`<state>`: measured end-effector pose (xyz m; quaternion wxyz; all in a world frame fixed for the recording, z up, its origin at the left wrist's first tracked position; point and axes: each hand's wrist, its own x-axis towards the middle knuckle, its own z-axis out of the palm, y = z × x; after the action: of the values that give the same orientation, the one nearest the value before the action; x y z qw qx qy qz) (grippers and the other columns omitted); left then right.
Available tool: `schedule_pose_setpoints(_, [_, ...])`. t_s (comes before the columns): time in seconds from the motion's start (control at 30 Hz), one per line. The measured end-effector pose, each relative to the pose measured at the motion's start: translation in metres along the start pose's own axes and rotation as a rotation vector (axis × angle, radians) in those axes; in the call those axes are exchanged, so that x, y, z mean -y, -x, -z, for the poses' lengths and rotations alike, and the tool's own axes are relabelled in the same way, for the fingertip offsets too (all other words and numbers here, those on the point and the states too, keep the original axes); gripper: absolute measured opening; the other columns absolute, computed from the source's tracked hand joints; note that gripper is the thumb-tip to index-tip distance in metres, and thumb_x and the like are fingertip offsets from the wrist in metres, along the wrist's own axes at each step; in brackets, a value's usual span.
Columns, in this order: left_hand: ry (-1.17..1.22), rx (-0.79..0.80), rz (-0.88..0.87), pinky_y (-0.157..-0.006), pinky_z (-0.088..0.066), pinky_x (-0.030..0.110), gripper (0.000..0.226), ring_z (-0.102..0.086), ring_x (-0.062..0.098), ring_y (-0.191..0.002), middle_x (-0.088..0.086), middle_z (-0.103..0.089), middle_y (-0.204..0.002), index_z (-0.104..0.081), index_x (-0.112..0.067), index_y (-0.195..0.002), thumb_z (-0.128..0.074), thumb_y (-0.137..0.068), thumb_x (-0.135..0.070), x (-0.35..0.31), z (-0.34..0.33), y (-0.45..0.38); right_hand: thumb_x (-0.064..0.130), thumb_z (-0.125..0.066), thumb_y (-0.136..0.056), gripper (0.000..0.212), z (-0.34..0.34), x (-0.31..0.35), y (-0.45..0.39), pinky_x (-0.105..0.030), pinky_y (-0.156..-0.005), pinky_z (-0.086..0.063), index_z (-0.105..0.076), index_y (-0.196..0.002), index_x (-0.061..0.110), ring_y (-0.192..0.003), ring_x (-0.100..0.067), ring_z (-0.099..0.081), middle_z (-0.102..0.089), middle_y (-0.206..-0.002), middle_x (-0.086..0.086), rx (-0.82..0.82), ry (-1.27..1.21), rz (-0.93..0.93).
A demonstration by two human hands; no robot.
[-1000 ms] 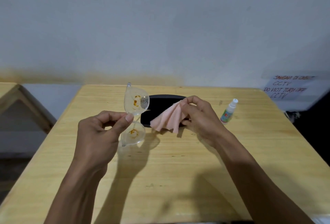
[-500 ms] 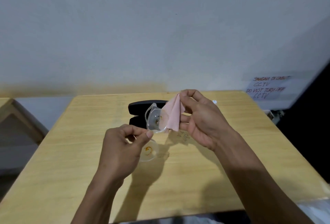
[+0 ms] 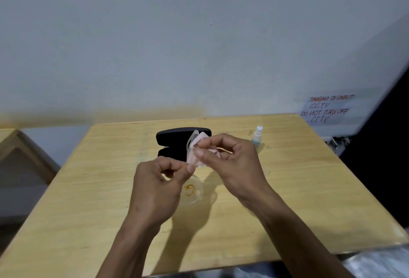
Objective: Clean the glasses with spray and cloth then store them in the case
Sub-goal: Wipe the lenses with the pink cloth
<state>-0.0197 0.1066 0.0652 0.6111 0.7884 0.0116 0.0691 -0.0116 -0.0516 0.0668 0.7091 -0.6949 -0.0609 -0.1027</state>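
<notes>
My left hand (image 3: 158,186) pinches the clear-framed glasses (image 3: 193,191) at the bridge, holding them upright above the wooden table (image 3: 287,200). The lower lens carries an orange smear. My right hand (image 3: 230,160) presses the pink cloth (image 3: 194,153) around the upper lens, thumb on one side and fingers on the other. Behind both hands the black glasses case (image 3: 174,139) lies open on the table. A small white spray bottle (image 3: 257,137) stands upright to the right of the case.
A grey wall rises right behind the table's far edge. A paper sign (image 3: 327,109) with handwriting hangs at the right. Another wooden table (image 3: 13,142) shows at the left edge. Something dark fills the far right.
My right hand brought the cloth from beside the glasses onto the upper lens and pinched it there. My left hand and the glasses shifted right, toward the case.
</notes>
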Motion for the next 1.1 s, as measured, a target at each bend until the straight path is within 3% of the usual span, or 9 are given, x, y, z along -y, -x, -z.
schedule_pose_setpoints(0.1, [-0.004, 0.009, 0.005, -0.055, -0.045, 0.03, 0.014, -0.057, 0.004, -0.059, -0.008, -0.07, -0.067, -0.076, -0.024, -0.065, -0.081, -0.077, -0.022, -0.001, 0.002, 0.001, 0.007, -0.084, -0.08, 0.012, 0.001, -0.004, -0.002, -0.039, -0.08, -0.061, -0.076, -0.088, 0.01, -0.081, -0.03, -0.077, -0.079, -0.088, -0.01, -0.01, 0.008, -0.013])
schedule_pose_setpoints(0.2, [0.003, 0.016, 0.01, -0.057, -0.044, 0.027, 0.015, -0.057, 0.004, -0.059, -0.006, -0.07, -0.066, -0.076, -0.021, -0.064, -0.08, -0.078, -0.02, -0.001, 0.004, 0.0, 0.007, -0.083, -0.081, 0.014, 0.003, -0.003, -0.002, -0.037, -0.078, -0.061, -0.075, -0.092, 0.006, -0.087, -0.035, -0.076, -0.078, -0.092, -0.012, -0.001, -0.033, -0.013])
schedule_pose_setpoints(0.3, [-0.006, 0.023, 0.003, -0.061, -0.043, 0.02, 0.016, -0.055, 0.001, -0.059, -0.001, -0.07, -0.068, -0.076, -0.02, -0.063, -0.08, -0.078, -0.017, -0.003, 0.005, 0.0, 0.006, -0.076, -0.087, 0.005, 0.006, 0.0, -0.003, -0.032, -0.079, -0.062, -0.077, -0.092, 0.005, -0.089, -0.025, -0.078, -0.08, -0.092, -0.008, 0.043, -0.075, -0.002])
schedule_pose_setpoints(0.47, [-0.043, 0.057, -0.015, -0.056, -0.041, 0.007, 0.012, -0.053, -0.001, -0.057, 0.008, -0.07, -0.075, -0.076, -0.017, -0.067, -0.08, -0.078, -0.015, -0.003, 0.005, 0.001, 0.0, -0.08, -0.081, 0.017, 0.011, -0.002, -0.008, -0.03, -0.077, -0.059, -0.077, -0.093, 0.012, -0.085, -0.016, -0.074, -0.078, -0.087, 0.001, 0.052, -0.071, 0.025])
schedule_pose_setpoints(0.63, [-0.046, 0.063, -0.025, -0.059, -0.043, 0.011, 0.013, -0.054, -0.001, -0.059, 0.008, -0.07, -0.076, -0.075, -0.017, -0.067, -0.079, -0.079, -0.015, -0.004, 0.005, 0.003, 0.004, -0.079, -0.083, 0.017, 0.01, 0.0, -0.008, -0.04, -0.083, -0.063, -0.08, -0.096, 0.016, -0.089, -0.021, -0.078, -0.08, -0.095, -0.001, 0.101, -0.044, 0.02])
schedule_pose_setpoints(0.9, [-0.039, 0.071, -0.04, -0.055, -0.041, 0.006, 0.014, -0.052, -0.003, -0.055, 0.011, -0.068, -0.075, -0.075, -0.014, -0.066, -0.079, -0.079, -0.014, -0.003, 0.006, 0.002, 0.008, -0.079, -0.078, 0.018, 0.007, -0.008, -0.01, -0.03, -0.082, -0.059, -0.08, -0.096, 0.011, -0.091, -0.017, -0.075, -0.08, -0.095, -0.005, 0.114, -0.182, -0.028])
schedule_pose_setpoints(1.1, [-0.042, 0.081, -0.041, -0.058, -0.042, 0.008, 0.011, -0.053, -0.001, -0.059, 0.006, -0.07, -0.074, -0.077, -0.019, -0.068, -0.079, -0.079, -0.018, -0.003, 0.006, 0.002, 0.011, -0.082, -0.068, 0.021, 0.006, -0.01, -0.012, -0.04, -0.092, -0.059, -0.082, -0.09, 0.013, -0.098, -0.025, -0.075, -0.08, -0.094, -0.009, 0.1, -0.289, -0.099])
